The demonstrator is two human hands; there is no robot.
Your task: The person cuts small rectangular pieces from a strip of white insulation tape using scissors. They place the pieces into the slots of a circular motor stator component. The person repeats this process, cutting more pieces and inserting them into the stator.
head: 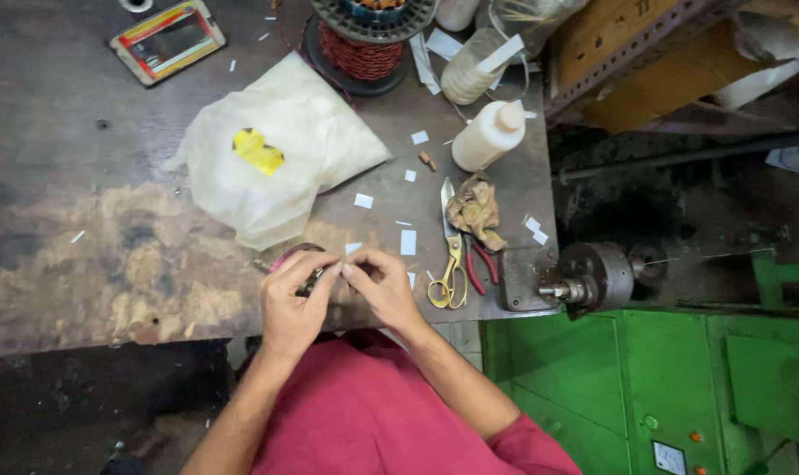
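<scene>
My left hand (292, 299) and my right hand (384, 283) meet fingertip to fingertip at the near edge of a worn workbench (83, 237). Between them sits a small dark metal part with a pinkish ring (296, 255), held mostly by the left hand's fingers. The right hand's thumb and forefinger pinch something small against it; what exactly is hidden by the fingers. A white plastic bag (276, 149) with a yellow patch lies just beyond the hands.
Yellow-handled scissors (450, 255) and red-handled pliers (477, 264) lie right of the hands, beside a crumpled rag (475, 209). A white squeeze bottle (489, 134), a copper wire spool (360, 48), a phone (166, 40), paper slips, and a green machine with a chuck (593, 277) surround them.
</scene>
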